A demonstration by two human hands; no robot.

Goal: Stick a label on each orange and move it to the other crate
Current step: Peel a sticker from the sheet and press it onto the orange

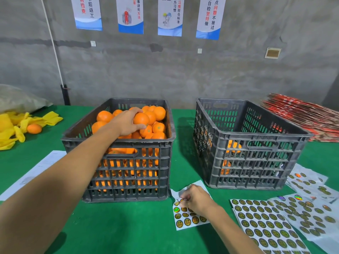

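Your left hand (126, 123) held its grip around an orange (141, 119) in the full crate (117, 143); your right hand (195, 199) pinched a label (182, 200) off the sheet (189, 219).

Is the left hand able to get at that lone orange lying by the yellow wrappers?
Probably yes: the lone orange lies in the open on the left, nothing over it. But the left hand already grips an orange in the full crate.

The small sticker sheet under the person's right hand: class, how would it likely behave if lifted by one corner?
The small sticker sheet looks thin with one edge curled, so it would probably flop. It seems light, likely sliding on the green table unless the right hand holds it down.
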